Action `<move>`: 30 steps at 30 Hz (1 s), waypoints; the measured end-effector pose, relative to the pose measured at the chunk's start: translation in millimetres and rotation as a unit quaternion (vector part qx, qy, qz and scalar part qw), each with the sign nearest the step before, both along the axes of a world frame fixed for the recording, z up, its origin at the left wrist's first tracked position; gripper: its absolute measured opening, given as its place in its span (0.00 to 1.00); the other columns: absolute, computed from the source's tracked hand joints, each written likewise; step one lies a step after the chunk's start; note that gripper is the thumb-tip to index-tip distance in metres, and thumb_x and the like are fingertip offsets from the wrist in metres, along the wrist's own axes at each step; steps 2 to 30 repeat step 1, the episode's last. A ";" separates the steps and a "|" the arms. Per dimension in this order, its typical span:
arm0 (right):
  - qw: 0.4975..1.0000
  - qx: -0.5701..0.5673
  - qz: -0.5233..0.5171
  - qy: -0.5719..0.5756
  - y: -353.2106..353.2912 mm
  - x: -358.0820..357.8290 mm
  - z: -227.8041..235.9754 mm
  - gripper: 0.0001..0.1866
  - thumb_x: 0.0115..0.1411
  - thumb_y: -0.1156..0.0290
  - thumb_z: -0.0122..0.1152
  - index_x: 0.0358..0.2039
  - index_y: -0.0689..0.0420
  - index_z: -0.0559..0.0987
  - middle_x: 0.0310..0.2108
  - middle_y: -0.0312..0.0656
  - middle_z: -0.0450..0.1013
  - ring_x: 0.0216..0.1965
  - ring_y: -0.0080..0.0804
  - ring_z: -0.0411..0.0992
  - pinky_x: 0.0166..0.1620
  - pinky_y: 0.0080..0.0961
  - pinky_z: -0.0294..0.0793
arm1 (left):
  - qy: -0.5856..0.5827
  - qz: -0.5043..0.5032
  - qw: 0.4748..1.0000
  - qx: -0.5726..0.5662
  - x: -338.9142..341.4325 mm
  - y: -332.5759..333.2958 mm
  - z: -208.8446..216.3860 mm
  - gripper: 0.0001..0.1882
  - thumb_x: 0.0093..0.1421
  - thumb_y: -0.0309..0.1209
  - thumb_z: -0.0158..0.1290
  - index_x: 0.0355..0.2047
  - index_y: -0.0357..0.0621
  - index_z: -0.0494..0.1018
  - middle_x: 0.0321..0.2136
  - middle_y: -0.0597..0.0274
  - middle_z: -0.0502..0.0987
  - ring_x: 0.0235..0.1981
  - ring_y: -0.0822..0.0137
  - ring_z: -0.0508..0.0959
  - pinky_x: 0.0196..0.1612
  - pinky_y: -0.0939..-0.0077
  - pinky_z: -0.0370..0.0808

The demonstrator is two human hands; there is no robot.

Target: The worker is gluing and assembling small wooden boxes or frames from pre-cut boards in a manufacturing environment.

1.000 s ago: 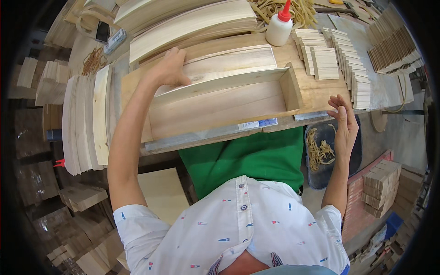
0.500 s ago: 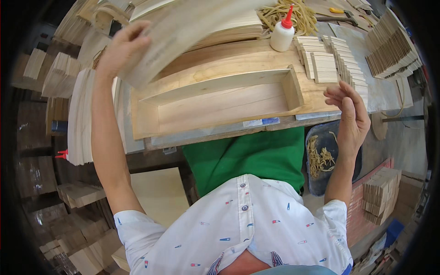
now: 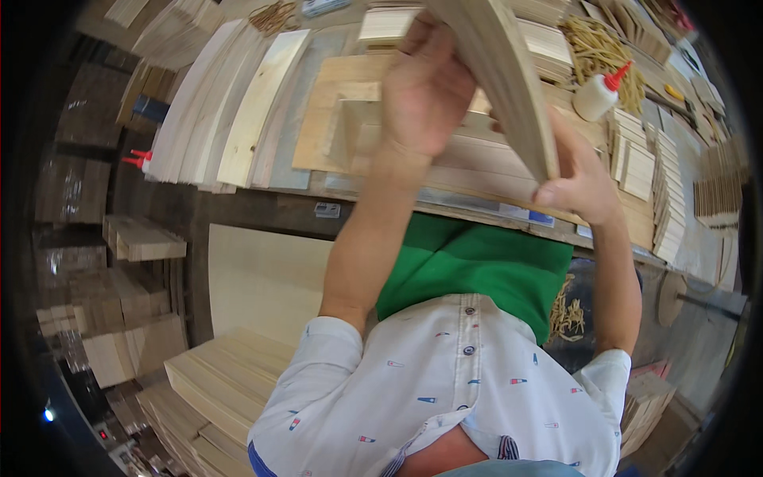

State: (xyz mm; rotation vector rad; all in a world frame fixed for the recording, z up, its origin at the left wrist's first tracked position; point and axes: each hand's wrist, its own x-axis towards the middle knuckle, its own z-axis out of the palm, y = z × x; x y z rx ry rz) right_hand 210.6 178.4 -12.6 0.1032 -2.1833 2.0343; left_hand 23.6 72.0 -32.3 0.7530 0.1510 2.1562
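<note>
A long, pale wooden board is raised at a slant over the bench, its upper end cut off by the top of the view. My right hand grips its lower end, thumb on the near side and some fingers hidden behind the wood. Against the board's left side is my left hand, fingers bent and slightly blurred, partly covered by the board; it appears to hold the upper part. Beneath both hands lies a shallow wooden box with end and back walls, largely hidden by my arm and the board.
A white glue bottle with a red cap stands right of the board, near rubber bands. Small wooden slats are stacked at the right. Long boards lie on the left. A pale panel leans below the bench.
The board has come from the upper left to above the box, its motion blur mostly gone. My right hand, empty before, now grips its lower end. The view has shifted left.
</note>
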 end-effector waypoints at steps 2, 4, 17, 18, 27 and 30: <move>1.000 0.017 0.008 0.007 5.8 1.7 -8.2 0.59 0.42 0.48 0.74 0.69 0.54 0.50 0.65 0.50 0.57 0.67 0.42 0.53 0.69 0.42 0.44 | -0.049 -0.035 0.998 -0.034 0.3 -3.8 -14.1 0.16 0.62 0.30 0.55 0.50 0.48 0.70 0.47 0.61 0.76 0.51 0.64 0.72 0.59 0.64 0.65; 1.000 0.017 0.008 0.007 5.8 1.7 -8.2 0.59 0.42 0.48 0.74 0.69 0.54 0.50 0.65 0.50 0.57 0.67 0.42 0.53 0.69 0.42 0.44 | -0.049 -0.035 0.998 -0.034 0.3 -3.8 -14.1 0.16 0.62 0.30 0.55 0.50 0.48 0.70 0.47 0.61 0.76 0.51 0.64 0.72 0.59 0.64 0.65; 1.000 0.017 0.008 0.007 5.8 1.7 -8.2 0.59 0.42 0.48 0.74 0.69 0.54 0.50 0.65 0.50 0.57 0.67 0.42 0.53 0.69 0.42 0.44 | -0.049 -0.035 0.998 -0.034 0.3 -3.8 -14.1 0.16 0.62 0.30 0.55 0.50 0.48 0.70 0.47 0.61 0.76 0.51 0.64 0.72 0.59 0.64 0.65; 1.000 0.017 0.008 0.007 5.8 1.7 -8.2 0.59 0.42 0.48 0.74 0.69 0.54 0.50 0.65 0.50 0.57 0.67 0.42 0.53 0.69 0.42 0.44 | -0.049 -0.035 0.998 -0.034 0.3 -3.8 -14.1 0.16 0.62 0.30 0.55 0.50 0.48 0.70 0.47 0.61 0.76 0.51 0.64 0.72 0.59 0.64 0.65; 1.000 0.017 0.008 0.007 5.8 1.7 -8.2 0.59 0.42 0.48 0.74 0.69 0.54 0.50 0.65 0.50 0.57 0.67 0.42 0.53 0.69 0.42 0.44 | -0.049 -0.035 0.998 -0.034 0.3 -3.8 -14.1 0.16 0.62 0.30 0.55 0.50 0.48 0.70 0.47 0.61 0.76 0.51 0.64 0.72 0.59 0.64 0.65; 1.000 0.017 0.008 0.007 5.8 1.7 -8.2 0.59 0.42 0.48 0.74 0.69 0.54 0.50 0.65 0.50 0.57 0.67 0.42 0.53 0.69 0.42 0.44 | -0.049 -0.035 0.998 -0.034 0.3 -3.8 -14.1 0.16 0.62 0.30 0.55 0.50 0.48 0.70 0.47 0.61 0.76 0.51 0.64 0.72 0.59 0.64 0.65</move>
